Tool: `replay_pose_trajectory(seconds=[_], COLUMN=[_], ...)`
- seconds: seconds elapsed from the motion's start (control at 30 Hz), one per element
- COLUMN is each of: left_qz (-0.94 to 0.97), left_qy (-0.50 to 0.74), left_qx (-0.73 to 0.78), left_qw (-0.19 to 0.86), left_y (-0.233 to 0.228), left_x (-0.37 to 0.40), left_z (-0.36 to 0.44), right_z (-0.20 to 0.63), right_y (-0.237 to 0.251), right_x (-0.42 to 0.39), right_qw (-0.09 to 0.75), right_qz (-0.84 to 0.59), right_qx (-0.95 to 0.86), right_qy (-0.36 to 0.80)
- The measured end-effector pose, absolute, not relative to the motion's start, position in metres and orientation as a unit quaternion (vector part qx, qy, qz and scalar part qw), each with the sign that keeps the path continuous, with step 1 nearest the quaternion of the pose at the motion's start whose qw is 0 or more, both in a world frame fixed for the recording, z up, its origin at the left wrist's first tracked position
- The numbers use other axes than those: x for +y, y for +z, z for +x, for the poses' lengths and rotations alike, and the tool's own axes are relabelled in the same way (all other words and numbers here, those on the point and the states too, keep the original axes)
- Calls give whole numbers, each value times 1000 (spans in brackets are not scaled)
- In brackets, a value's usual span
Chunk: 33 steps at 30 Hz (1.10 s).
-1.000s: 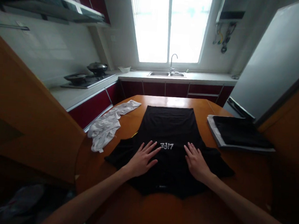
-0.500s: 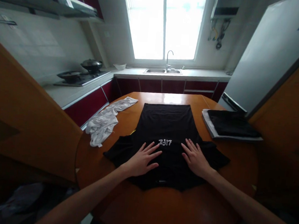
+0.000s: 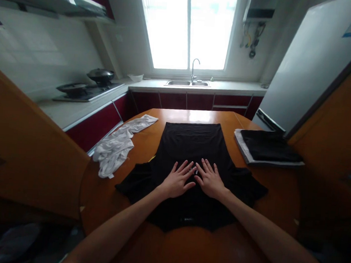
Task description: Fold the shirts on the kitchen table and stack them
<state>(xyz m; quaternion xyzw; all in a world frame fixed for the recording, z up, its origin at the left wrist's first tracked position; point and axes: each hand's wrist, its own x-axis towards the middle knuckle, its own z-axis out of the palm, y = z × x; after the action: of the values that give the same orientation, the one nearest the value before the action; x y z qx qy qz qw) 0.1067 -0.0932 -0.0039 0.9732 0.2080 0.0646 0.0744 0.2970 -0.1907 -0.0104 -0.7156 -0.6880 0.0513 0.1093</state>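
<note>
A black T-shirt [image 3: 191,141] lies spread flat on the wooden table [image 3: 180,254], its hem toward the window and its neck toward me. My left hand [image 3: 177,180] rests flat on the middle of the shirt with fingers spread. Close beside it, my right hand [image 3: 210,179] also lies flat, fingers apart, the fingertips of both hands nearly meeting. Between and under them the white print on the shirt is mostly covered. Neither hand grips the cloth.
A crumpled white garment [image 3: 115,146] lies at the table's left edge. On the right is a stack of folded black and white clothes [image 3: 266,145]. Beyond the table are a counter with a sink [image 3: 187,83], a stove with pans [image 3: 100,76] and a fridge [image 3: 310,61].
My hands have slid inward toward each other across the shirt, now covering most of the white print. The view has shifted slightly.
</note>
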Motion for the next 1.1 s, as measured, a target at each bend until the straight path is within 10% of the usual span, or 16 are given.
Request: replay_pose_trajectory(seconds=[0.83, 1.1], left_qz=[912, 922], left_qy=[-34, 75], left_qx=[-102, 38], left_qw=[395, 379], left_y=[43, 73], left_x=[-204, -165], left_z=[43, 64], right_z=[323, 309], right_y=[1, 2], right_x=[-191, -197], right_qw=[175, 169], right_qz=[-747, -732], right_qx=[-640, -657], right_qy=[50, 56])
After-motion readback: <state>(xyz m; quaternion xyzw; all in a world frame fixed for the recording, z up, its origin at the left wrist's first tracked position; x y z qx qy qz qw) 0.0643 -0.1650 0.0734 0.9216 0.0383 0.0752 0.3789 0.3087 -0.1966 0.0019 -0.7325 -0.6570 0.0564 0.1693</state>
